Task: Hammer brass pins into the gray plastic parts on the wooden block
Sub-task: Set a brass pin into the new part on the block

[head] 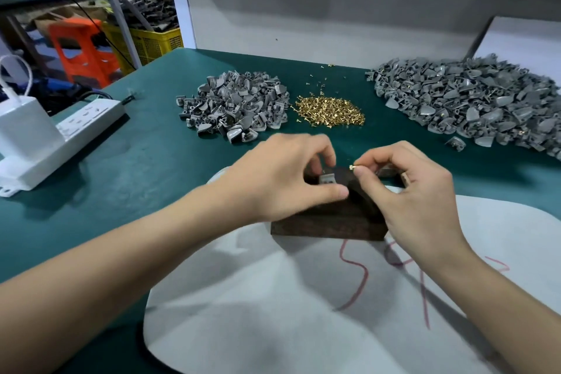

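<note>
A dark wooden block (331, 223) lies on a pale pad near the table's front. On top of it sits a gray plastic part (327, 179), which my left hand (285, 176) holds between fingertips and thumb. My right hand (416, 191) pinches a small brass pin (352, 166) just right of and slightly above that part. A heap of loose brass pins (329, 111) lies behind the block. No hammer shows clearly; a brownish end (405, 179) peeks out behind my right hand.
One heap of gray parts (235, 106) lies left of the pins, and a larger heap (473, 103) lies at the right. A white power strip with a charger (45, 136) sits at the left edge. The pale pad (273, 297) covers the green table (145, 161).
</note>
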### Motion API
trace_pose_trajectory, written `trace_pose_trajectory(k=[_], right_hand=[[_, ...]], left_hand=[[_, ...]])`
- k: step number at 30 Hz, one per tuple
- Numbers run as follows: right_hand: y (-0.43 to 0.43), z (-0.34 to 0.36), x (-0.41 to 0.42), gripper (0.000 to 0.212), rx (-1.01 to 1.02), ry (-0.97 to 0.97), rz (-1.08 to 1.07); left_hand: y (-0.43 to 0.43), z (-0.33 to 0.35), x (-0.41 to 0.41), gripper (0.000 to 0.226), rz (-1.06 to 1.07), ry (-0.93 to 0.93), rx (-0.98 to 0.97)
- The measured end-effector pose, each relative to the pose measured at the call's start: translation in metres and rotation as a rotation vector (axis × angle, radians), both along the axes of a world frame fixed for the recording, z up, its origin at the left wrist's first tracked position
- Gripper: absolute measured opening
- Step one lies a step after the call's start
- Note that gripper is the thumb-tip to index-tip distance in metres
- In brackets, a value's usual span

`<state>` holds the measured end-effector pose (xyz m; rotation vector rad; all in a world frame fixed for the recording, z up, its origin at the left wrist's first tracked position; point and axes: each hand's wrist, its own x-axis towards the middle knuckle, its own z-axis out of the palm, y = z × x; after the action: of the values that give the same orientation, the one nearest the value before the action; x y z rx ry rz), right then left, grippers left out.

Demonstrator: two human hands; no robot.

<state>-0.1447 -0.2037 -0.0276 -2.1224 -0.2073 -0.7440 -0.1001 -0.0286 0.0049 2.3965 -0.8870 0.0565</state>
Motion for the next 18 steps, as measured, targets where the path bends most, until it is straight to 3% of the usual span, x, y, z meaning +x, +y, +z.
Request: trace_pose_trajectory(k=[5, 9, 12, 14, 18], right_hand=[[0.002, -0.002, -0.001, 0.021, -0.082, 0.053, 0.029], [0.002, -0.001, -0.001, 0.021, -0.125, 0.041, 0.046], [0.004, -0.001, 0.000, 0.018, -0.138, 0.058, 0.035], [0.004, -0.001, 0.001, 0.020, -0.126, 0.069, 0.033], [0.003, 0.000, -0.001, 0.020, -0.140, 0.057, 0.052]], left_hand=[[-0.006, -0.004, -0.004, 0.025, -0.065, -0.047, -0.037], [-0.006, -0.004, -0.006, 0.055, -0.084, 0.023, -0.058], [-0.004, -0.004, -0.002, 0.064, -0.103, 0.080, -0.100], [0.001, -0.002, 0.004, 0.056, -0.064, 0.041, -0.044], [0.003, 0.000, 0.009, 0.014, -0.051, 0.011, -0.009]])
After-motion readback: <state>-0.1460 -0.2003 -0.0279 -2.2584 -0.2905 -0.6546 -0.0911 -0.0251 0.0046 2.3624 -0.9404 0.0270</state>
